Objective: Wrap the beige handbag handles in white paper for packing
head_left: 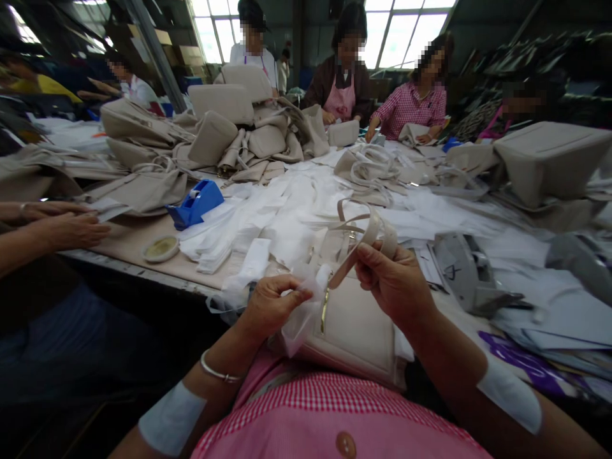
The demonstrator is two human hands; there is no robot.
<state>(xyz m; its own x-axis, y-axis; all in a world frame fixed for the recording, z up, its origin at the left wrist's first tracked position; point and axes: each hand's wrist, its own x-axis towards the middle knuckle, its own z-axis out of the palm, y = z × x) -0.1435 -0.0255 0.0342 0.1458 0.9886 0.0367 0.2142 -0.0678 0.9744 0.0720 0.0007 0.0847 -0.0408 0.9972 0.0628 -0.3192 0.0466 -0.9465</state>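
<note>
many white strips [217,247] between dispenser [199,203] and left hand [273,305]

The right hand's fingers [369,256] are partly hidden behind the curved pale-beige strap [340,272]; the left hand's fingers [295,297] cover part of the crumpled translucent plastic sheet [297,333]. A red-and-white checked apron [329,386] hides the lower edge of the flat-fronted beige leather-like bag [356,325]. White papery sheets [287,210] conceal much of the counter [129,242]. The left edge crops a neighbour's forearms [43,236]; the right edge cuts a blurred dark-grey device [581,264]. Markings on the purple plastic [521,360] are unreadable; the round white dish's [160,259] yellowish contents are indistinct.
</note>
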